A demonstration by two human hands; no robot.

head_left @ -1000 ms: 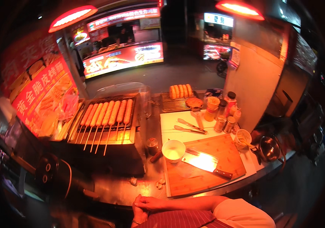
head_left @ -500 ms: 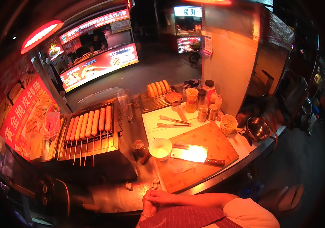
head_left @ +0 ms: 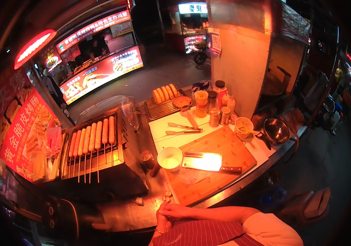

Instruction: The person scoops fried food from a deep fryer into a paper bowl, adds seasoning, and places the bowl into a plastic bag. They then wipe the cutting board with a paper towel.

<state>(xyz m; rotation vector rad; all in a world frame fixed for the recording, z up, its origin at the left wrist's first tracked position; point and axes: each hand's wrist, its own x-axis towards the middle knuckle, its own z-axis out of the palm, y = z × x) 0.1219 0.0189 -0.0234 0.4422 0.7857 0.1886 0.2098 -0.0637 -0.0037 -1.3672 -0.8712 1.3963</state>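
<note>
My right hand lies closed over my left hand, low in front of my striped apron. The left fingers look curled under it, partly hidden, and no object shows in either hand. Close to them, small pale bits like garlic cloves rest at the counter edge. Beyond, a cleaver with a dark wooden handle lies flat on a wooden cutting board, its blade glaring under the red light. A white tub stands at the board's left edge, beside a shaker jar.
Skewered sausages lie in a row on the grill at left. Tongs rest on a white board. Behind are a rack of sausages, a skewer cup and seasoning jars. A metal bowl stands at right.
The whole view has shifted slightly, so the stall and counter items sit a little further left. My hands stay clasped, and nothing on the counter has visibly been moved.
</note>
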